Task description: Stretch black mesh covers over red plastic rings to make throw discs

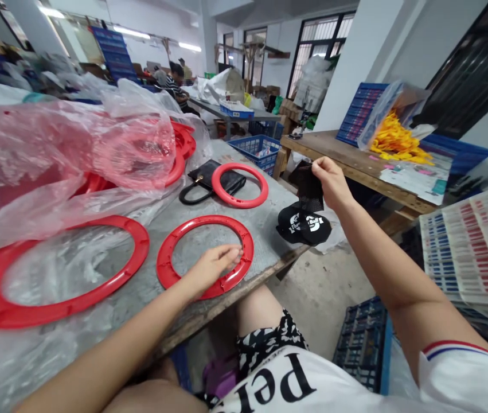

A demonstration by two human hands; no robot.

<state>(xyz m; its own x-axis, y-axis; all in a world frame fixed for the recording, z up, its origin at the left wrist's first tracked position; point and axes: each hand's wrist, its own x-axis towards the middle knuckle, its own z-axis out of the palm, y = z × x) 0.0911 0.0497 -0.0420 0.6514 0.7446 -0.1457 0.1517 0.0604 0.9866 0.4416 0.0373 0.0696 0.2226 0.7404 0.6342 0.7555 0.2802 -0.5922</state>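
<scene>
My right hand [330,178] is raised past the table's right corner, thumb and fingers pinched on a piece of black mesh fabric [310,192] that hangs down. Just below it, black fabric pieces with white lettering [304,225] lie at the table edge. My left hand [218,265] is closed above a red plastic ring [170,252] lying flat on the table in front of me. Its fingertips overlap the ring's right side; whether anything is between them cannot be made out. Farther back, a second red ring [239,202] rests partly on a black pouch [209,176] with a looped strap.
At left, a larger red ring [140,244] lies by clear plastic bags [32,143] full of red parts. A wooden table [312,146] at right bears yellow pieces [392,137] and stacked blue trays [358,115]. Crates [359,338] stand beside me. People sit in the background.
</scene>
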